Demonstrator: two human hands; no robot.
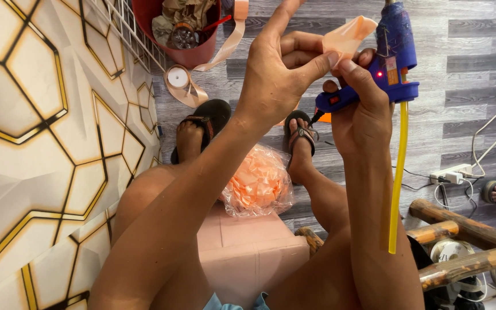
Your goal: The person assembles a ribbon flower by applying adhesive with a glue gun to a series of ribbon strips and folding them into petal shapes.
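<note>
The left hand (276,69) pinches a small peach ribbon piece (348,35) with thumb and fingers. The ribbon piece is folded into a soft cone, pale and shiny, up at about 12 o'clock. The right hand (363,109) is closed around a blue glue gun (394,51), which has a little red light on and a long yellow glue stick (398,172) hanging toward 6 o'clock. Down by the feet, a clear bag of peach ribbon petals (259,183) sits on the floor (466,51). A red bucket (182,51) stands at 11 o'clock.
</note>
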